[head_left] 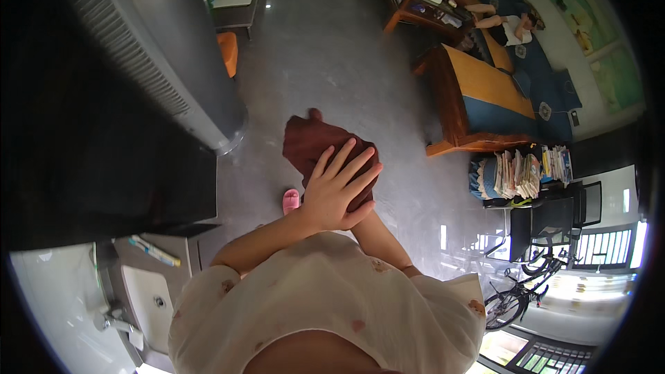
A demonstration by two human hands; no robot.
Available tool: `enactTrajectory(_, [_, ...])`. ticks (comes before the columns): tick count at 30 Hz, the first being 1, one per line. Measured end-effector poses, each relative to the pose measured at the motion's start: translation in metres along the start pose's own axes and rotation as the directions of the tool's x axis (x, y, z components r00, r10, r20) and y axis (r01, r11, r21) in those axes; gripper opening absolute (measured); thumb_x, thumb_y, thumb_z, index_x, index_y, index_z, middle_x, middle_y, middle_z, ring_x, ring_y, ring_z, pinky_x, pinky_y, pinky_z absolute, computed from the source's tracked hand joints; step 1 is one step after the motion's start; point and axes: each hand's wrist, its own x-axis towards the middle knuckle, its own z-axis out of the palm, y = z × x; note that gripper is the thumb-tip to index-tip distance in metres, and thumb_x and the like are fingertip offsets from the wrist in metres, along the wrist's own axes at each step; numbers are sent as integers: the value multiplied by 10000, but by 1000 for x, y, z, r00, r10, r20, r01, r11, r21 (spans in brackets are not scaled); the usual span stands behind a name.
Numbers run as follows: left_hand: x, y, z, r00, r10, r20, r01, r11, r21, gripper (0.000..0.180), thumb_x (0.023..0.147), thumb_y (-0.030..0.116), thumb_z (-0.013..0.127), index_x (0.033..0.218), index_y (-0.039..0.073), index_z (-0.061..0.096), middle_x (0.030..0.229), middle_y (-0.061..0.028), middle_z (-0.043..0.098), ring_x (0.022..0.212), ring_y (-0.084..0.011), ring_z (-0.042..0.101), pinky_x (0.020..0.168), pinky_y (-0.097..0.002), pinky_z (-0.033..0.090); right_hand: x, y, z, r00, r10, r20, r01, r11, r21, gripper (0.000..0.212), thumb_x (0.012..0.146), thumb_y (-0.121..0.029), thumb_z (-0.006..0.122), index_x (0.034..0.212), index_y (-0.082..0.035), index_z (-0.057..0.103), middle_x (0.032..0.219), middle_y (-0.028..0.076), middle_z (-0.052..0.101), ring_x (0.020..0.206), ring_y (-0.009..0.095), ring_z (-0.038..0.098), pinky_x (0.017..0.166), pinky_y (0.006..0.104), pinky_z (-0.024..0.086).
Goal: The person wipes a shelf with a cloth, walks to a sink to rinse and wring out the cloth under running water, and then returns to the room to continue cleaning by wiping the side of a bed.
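Note:
A maroon cloth, loosely bunched, is held out in front of my body above the floor. My left hand lies flat across its near right part, back of the hand up and fingers spread. My right forearm reaches in beneath the left hand and the cloth. They hide my right hand, so its fingers and grip do not show. Below the cloth, a pink slipper shows on the floor.
A tall grey floor-standing unit is at left, above a sink with a faucet. On the right are a wooden sofa, piled books, a black chair and a bicycle. A person lies at the far right.

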Motion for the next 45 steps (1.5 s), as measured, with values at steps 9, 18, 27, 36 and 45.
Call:
enactTrajectory(9, [62, -81, 38, 992, 87, 87, -74, 987, -145, 418, 735, 232, 400, 1113, 54, 417, 1210, -149, 315, 1132, -336, 255, 915, -441, 143, 91, 34, -36, 947, -292, -135, 217, 890, -401, 415, 702, -302, 507, 1000, -35, 398, 919, 73, 468, 807, 174, 451, 738, 269, 362])
enactTrajectory(18, [138, -203, 44, 994, 74, -75, -99, 903, -419, 409, 695, 92, 509, 1089, 50, 403, 1076, -150, 429, 966, -303, 424, 754, -355, 371, 221, 64, -89, 838, -529, -135, 332, 690, -643, 477, 705, -360, 510, 1047, -49, 393, 997, 107, 461, 902, 206, 459, 792, 300, 374])
enactTrajectory(27, [210, -297, 52, 776, -556, 298, 604, 520, -604, 410, 670, 24, 560, 1054, 50, 419, 722, -21, 475, 674, -113, 475, 594, -228, 401, 370, 84, -131, 956, -293, -18, 247, 836, -490, 475, 735, -365, 452, 1075, -44, 362, 1018, 109, 445, 915, 213, 450, 802, 308, 365])
enactTrajectory(36, [268, -405, 69, 882, -449, 143, 454, 727, -515, 104, 643, 2, 568, 728, 10, 509, 748, -66, 502, 661, -130, 478, 614, -244, 388, 486, 133, -155, 967, -237, -90, 165, 859, -484, 475, 766, -370, 393, 1102, -40, 331, 1040, 110, 429, 929, 220, 441, 813, 316, 356])
enactTrajectory(45, [377, -525, 34, 851, -519, 85, 412, 557, -721, 113, 704, -17, 485, 815, 4, 476, 920, -108, 519, 869, -186, 489, 713, -268, 381, 603, 137, -199, 932, -185, -312, 22, 886, -462, 477, 797, -374, 335, 1130, -35, 299, 1061, 112, 413, 943, 226, 433, 823, 324, 348])
